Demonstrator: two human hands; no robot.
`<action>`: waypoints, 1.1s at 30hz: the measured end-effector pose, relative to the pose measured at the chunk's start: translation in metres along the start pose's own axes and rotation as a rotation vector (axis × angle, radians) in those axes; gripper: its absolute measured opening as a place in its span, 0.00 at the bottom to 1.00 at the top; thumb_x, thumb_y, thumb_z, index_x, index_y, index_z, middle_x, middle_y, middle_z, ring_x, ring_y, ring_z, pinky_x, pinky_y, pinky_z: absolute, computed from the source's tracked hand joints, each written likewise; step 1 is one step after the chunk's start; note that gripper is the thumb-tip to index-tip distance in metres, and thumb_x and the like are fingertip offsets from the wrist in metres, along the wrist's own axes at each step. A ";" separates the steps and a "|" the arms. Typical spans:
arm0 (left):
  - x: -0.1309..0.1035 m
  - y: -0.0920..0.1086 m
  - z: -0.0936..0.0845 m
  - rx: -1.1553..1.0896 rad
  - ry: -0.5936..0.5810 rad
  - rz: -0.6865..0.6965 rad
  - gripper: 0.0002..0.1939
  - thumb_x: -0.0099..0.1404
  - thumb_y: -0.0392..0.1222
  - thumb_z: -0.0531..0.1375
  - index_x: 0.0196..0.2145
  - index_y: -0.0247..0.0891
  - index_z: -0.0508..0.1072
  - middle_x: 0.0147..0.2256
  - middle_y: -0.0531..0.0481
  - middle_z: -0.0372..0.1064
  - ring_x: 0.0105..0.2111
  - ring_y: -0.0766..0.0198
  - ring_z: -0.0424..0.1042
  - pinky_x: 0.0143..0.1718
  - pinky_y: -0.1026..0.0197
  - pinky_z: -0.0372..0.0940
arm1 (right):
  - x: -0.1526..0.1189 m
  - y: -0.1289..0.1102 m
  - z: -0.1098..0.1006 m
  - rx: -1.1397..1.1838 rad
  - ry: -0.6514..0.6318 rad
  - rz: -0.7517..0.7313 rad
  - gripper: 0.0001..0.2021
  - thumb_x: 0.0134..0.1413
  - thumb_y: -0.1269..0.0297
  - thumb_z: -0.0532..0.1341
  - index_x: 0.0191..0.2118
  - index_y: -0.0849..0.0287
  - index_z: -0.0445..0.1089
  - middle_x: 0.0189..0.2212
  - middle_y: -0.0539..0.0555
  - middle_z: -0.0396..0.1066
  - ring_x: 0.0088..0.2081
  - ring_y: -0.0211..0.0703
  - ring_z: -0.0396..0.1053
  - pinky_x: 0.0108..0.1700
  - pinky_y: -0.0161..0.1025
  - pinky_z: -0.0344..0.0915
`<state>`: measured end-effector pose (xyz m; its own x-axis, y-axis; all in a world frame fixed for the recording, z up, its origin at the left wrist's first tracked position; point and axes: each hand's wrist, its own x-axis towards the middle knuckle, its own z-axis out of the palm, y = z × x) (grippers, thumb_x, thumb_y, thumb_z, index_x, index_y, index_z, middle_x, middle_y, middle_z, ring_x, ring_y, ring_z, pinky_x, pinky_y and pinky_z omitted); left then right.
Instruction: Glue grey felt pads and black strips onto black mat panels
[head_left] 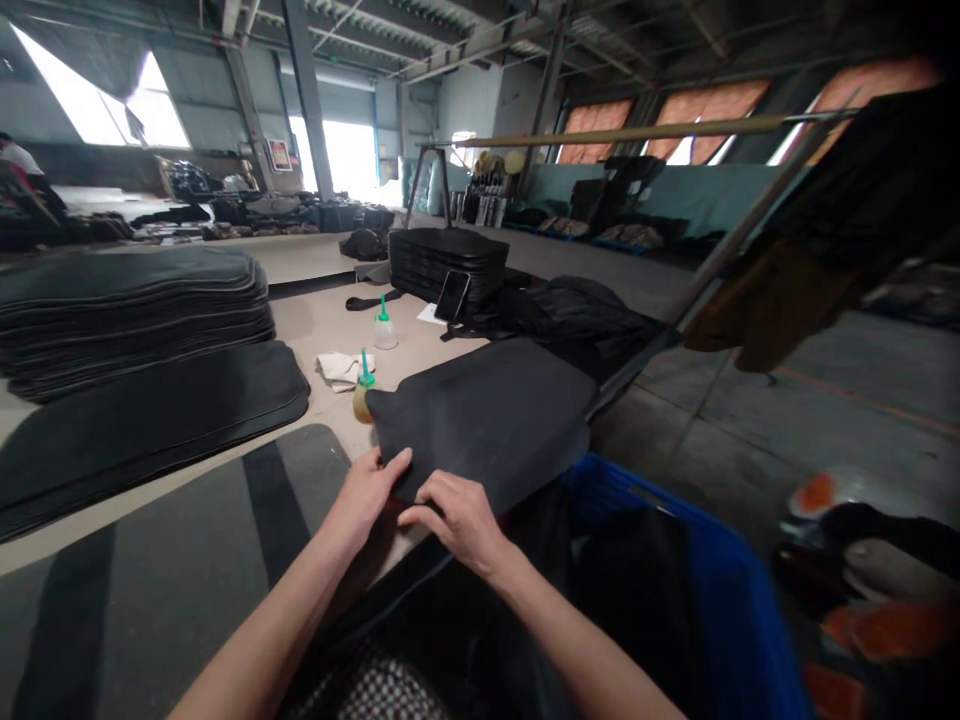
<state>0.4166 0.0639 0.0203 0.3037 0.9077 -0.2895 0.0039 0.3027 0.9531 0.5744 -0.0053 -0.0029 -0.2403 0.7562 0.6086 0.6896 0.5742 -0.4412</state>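
Observation:
A dark, leather-like panel (495, 420) with rounded corners lies in front of me, partly on the table and reaching over its right side. My left hand (367, 490) is closed on the panel's near left edge, thumb on top. Close to its right, my right hand (461, 515) is closed with finger and thumb pinching along the same near edge. What lies under the fingers is hidden. Just beyond the panel's left corner is a small yellowish bottle (363, 404) with a green nozzle. A crumpled white cloth (343, 370) lies beside it.
Stacks of black panels (135, 310) stand at left and a black stack (450, 262) behind. A clear green-tipped bottle (385, 332) and a phone (452, 296) are on the table (315, 310). A blue crate (739, 590) sits at lower right. A metal rail frame (739, 240) rises at right.

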 end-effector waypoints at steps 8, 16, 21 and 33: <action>-0.003 -0.016 -0.024 0.005 0.059 0.060 0.30 0.52 0.58 0.71 0.46 0.35 0.77 0.42 0.41 0.81 0.40 0.48 0.79 0.44 0.50 0.73 | -0.007 0.068 -0.076 -0.214 0.237 0.560 0.10 0.68 0.56 0.55 0.43 0.52 0.71 0.44 0.54 0.72 0.46 0.46 0.70 0.51 0.39 0.65; -0.008 -0.017 -0.037 0.085 0.061 0.175 0.31 0.54 0.54 0.70 0.51 0.37 0.72 0.47 0.40 0.79 0.46 0.48 0.78 0.48 0.50 0.72 | -0.027 0.187 -0.139 -0.307 0.322 0.977 0.23 0.52 0.50 0.64 0.49 0.61 0.69 0.54 0.69 0.63 0.55 0.63 0.66 0.59 0.55 0.62; -0.008 -0.016 -0.041 0.506 0.203 0.299 0.22 0.62 0.54 0.62 0.50 0.41 0.72 0.45 0.43 0.79 0.44 0.50 0.77 0.47 0.52 0.69 | -0.027 0.203 -0.152 -0.187 0.278 1.056 0.26 0.41 0.48 0.71 0.43 0.61 0.72 0.43 0.64 0.73 0.47 0.61 0.72 0.51 0.52 0.66; -0.064 0.015 -0.063 0.675 0.428 0.414 0.20 0.69 0.62 0.53 0.37 0.44 0.72 0.32 0.53 0.74 0.35 0.56 0.73 0.35 0.62 0.63 | -0.030 0.115 -0.160 0.236 0.620 0.675 0.25 0.54 0.40 0.65 0.42 0.59 0.78 0.35 0.50 0.76 0.37 0.43 0.72 0.41 0.36 0.67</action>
<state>0.3368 0.0288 0.0475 0.0249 0.9777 0.2087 0.5728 -0.1851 0.7985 0.7704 -0.0123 0.0337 0.6121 0.6891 0.3880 0.3776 0.1764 -0.9090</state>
